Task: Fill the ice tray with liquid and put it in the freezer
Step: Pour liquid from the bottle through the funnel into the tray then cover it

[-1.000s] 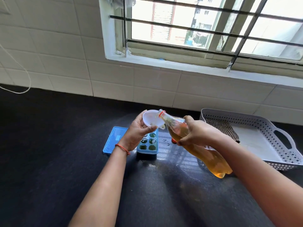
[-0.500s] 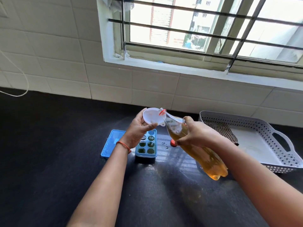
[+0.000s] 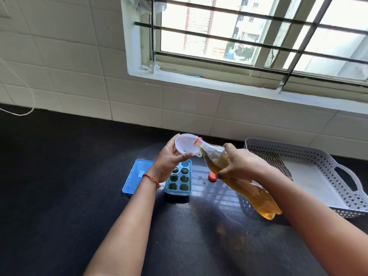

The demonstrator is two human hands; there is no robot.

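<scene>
Already most cells of the blue tray, on the glossy black counter toward its back edge, hold dark liquid; the left hand pinches a translucent white funnel above the far cells; the right hand wraps a tilted clear bottle of amber liquid, mouth at the funnel's rim; squeezing that soft plastic could flood the funnel, or a drifting spout could miss the small octagonal cells; drops lie beside the tray.
</scene>
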